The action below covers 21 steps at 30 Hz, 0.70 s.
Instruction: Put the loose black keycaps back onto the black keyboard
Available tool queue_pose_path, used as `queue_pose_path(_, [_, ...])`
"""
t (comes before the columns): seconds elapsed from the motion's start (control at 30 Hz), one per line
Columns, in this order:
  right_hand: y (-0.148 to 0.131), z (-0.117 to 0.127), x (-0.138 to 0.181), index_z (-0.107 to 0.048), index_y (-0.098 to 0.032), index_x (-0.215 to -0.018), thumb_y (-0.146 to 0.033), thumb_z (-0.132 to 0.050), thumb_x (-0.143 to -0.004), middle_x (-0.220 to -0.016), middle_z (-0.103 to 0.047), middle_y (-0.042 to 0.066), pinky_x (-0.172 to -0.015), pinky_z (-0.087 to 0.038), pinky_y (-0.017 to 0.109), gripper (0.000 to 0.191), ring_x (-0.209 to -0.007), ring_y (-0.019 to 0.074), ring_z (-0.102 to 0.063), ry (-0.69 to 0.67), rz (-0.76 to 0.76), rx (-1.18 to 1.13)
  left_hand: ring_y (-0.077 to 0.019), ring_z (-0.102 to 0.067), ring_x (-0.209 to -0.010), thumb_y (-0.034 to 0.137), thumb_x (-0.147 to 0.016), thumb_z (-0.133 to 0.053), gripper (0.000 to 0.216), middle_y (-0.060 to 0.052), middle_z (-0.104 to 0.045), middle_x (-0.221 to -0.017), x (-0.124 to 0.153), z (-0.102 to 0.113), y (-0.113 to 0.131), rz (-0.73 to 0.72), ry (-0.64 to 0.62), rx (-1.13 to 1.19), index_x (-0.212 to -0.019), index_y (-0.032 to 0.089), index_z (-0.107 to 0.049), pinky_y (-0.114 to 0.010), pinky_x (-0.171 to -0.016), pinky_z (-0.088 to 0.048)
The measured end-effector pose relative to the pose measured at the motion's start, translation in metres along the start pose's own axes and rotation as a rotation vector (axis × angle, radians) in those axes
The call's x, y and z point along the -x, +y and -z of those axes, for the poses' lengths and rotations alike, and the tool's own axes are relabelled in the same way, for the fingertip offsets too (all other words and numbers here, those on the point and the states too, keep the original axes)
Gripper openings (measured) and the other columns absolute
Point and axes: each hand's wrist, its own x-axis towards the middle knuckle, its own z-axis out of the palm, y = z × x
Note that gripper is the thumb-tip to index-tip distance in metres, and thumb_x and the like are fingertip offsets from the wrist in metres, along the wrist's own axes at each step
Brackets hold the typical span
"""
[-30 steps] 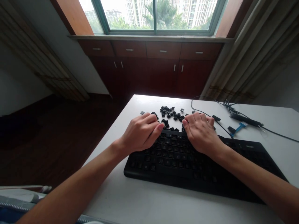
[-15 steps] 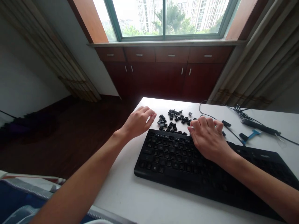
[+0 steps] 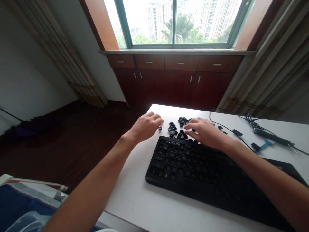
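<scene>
A black keyboard (image 3: 173, 161) with most of its keycaps off lies on the white table, its bare switch spots showing. Loose black keycaps (image 3: 172, 129) are heaped behind its upper left edge. My left hand (image 3: 147, 127) is left of the heap, fingers pinched together on a small keycap (image 3: 160, 128) at their tips. Over the right part of the heap reaches my right hand (image 3: 205, 131), thumb and forefinger apart, with a keycap (image 3: 193, 130) lying between them. Its other fingers hide some of the pieces.
To the right lie a blue brush (image 3: 264, 145), a dark handled tool (image 3: 272, 137) and a coiled black cable (image 3: 251, 120). The white table (image 3: 127, 196) ends at the left above a dark floor. Beyond it are red cabinets (image 3: 178, 83) under a window.
My right hand has moved left from above the keyboard to the keycap heap, and its fingers have opened out. My left hand's fingers have closed, and a keycap now shows at their tips.
</scene>
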Motion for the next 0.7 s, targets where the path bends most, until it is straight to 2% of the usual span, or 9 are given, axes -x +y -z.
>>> queue_pose_path(0.13, [-0.003,-0.004,-0.002,-0.075,-0.023,-0.108,-0.035,-0.060,-0.096,-0.105,-0.074,0.007,-0.086,-0.049,0.038,0.022,-0.097,0.0235,-0.065,-0.022,0.004,-0.029,-0.0233,-0.061,-0.100,0.018,-0.099,-0.046,0.027,-0.011,-0.069,-0.110,0.001,-0.001,-0.001,0.036,0.020,-0.033,-0.113,0.017,-0.069,-0.038,-0.085,-0.052])
queue_pose_path(0.33, [0.000,-0.010,0.001,-0.074,-0.022,-0.098,-0.034,-0.060,-0.094,-0.093,-0.074,0.006,-0.075,-0.049,0.034,0.019,-0.085,0.0223,-0.066,0.021,-0.094,-0.054,-0.0206,-0.061,-0.103,0.025,-0.103,-0.047,0.026,-0.006,-0.072,-0.112,-0.002,-0.012,0.006,-0.121,0.054,0.124,-0.111,0.020,-0.071,-0.035,-0.089,-0.052])
queue_pose_path(0.47, [0.001,-0.011,0.003,-0.072,-0.023,-0.096,-0.035,-0.062,-0.092,-0.096,-0.073,0.005,-0.076,-0.049,0.034,0.016,-0.086,0.0223,-0.066,0.055,-0.137,-0.067,-0.0202,-0.061,-0.103,0.024,-0.103,-0.048,0.027,-0.005,-0.073,-0.112,-0.005,-0.018,0.009,-0.178,0.055,0.179,-0.111,0.022,-0.073,-0.034,-0.088,-0.052])
queue_pose_path(0.6, [-0.003,-0.010,0.004,-0.072,-0.023,-0.098,-0.038,-0.061,-0.093,-0.096,-0.073,0.005,-0.073,-0.049,0.033,0.019,-0.083,0.0213,-0.066,0.072,-0.160,-0.088,-0.0200,-0.061,-0.103,0.028,-0.102,-0.051,0.026,-0.004,-0.073,-0.114,-0.004,-0.025,0.006,-0.153,0.061,0.261,-0.113,0.025,-0.074,-0.034,-0.089,-0.052])
queue_pose_path(0.7, [-0.007,-0.005,0.008,-0.071,-0.023,-0.102,-0.039,-0.058,-0.094,-0.097,-0.072,0.005,-0.074,-0.049,0.034,0.022,-0.084,0.0212,-0.065,0.096,-0.165,-0.099,-0.0201,-0.061,-0.101,0.032,-0.099,-0.056,0.023,-0.004,-0.074,-0.109,-0.004,-0.029,0.003,-0.118,0.068,0.324,-0.105,0.026,-0.077,-0.034,-0.088,-0.051])
